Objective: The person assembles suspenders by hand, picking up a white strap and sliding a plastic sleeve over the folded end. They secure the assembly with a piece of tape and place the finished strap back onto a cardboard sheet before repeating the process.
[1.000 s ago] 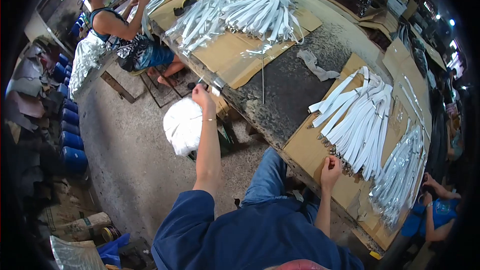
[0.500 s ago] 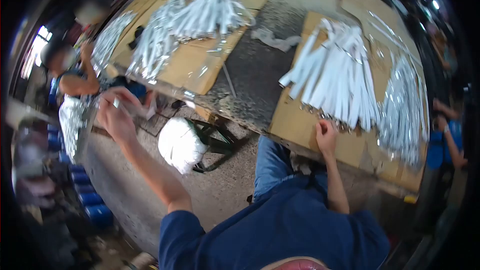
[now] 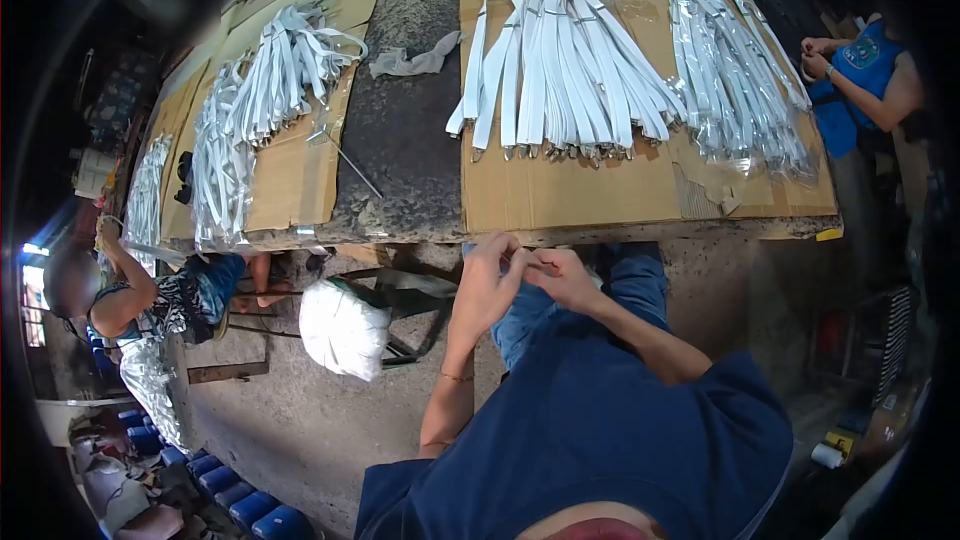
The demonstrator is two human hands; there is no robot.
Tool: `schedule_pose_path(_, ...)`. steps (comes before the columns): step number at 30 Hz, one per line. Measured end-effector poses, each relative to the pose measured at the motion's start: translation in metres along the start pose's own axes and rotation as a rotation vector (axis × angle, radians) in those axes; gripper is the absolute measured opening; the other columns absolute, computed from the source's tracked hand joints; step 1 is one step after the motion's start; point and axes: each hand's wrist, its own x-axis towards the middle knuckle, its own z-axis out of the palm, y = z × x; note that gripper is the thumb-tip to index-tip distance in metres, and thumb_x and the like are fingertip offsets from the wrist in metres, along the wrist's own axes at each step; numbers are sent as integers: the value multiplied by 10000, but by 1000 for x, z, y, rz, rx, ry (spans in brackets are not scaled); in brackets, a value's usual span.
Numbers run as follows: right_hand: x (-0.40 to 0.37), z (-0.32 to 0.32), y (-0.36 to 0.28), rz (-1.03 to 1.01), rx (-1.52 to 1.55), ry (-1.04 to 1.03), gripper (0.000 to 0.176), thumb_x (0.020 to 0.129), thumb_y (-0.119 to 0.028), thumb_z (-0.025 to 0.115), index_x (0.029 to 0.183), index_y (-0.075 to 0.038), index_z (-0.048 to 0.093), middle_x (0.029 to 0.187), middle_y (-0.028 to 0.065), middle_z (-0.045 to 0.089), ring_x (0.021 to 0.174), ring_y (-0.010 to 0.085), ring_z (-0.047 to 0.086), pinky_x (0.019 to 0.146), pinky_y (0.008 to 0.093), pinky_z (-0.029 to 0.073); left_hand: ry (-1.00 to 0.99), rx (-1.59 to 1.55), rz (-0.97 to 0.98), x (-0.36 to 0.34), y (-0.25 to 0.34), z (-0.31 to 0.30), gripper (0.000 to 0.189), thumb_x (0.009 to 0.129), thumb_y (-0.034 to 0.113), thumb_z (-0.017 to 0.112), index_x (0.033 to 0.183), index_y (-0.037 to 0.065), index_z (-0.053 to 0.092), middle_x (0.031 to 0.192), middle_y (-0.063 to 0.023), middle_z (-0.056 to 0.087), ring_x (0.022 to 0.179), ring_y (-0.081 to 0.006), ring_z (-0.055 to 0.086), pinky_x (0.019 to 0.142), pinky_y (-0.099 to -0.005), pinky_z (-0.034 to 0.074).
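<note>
Just in front of the table's near edge, my left hand (image 3: 487, 285) and my right hand (image 3: 565, 278) meet at the fingertips above my lap. Both have their fingers pinched together; anything between them is too small to make out. Beyond them, a fanned bundle of white straps (image 3: 560, 70) with metal ends lies on a cardboard sheet (image 3: 590, 202). To its right are straps in clear plastic (image 3: 735, 90). More white straps (image 3: 285, 70) lie on cardboard at the left.
A thin rod (image 3: 355, 168) and crumpled plastic (image 3: 415, 57) lie on the dark table (image 3: 400, 130). A white sack (image 3: 345, 330) sits by a stool at left. One person (image 3: 120, 300) sits at far left, another (image 3: 870, 75) at far right. Blue containers (image 3: 250, 505) stand lower left.
My left hand has come in from the far left to meet my right hand, which has drawn back from the strap ends to the table's near edge. The view has shifted.
</note>
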Motion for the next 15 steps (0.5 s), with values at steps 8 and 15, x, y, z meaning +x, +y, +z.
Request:
schedule_pose_path(8, -21, -26, -27, 12, 62, 24, 176, 899, -120, 595, 926, 45, 648, 826, 74, 665, 782, 127, 635, 731, 250, 503, 85, -283, -148, 20, -9, 14, 241, 899, 148, 527, 749, -40, 537, 653, -21, 508, 625, -70, 422, 559, -253, 373)
schedule_pose_path(15, -33, -47, -25, -8, 49, 331, 157, 885, -114, 614, 893, 34, 663, 739, 72, 671, 708, 127, 651, 646, 234, 512, 81, -659, -149, 33, -11, 62, 247, 882, 160, 624, 1014, -47, 644, 852, -61, 653, 759, -114, 587, 720, -250, 476)
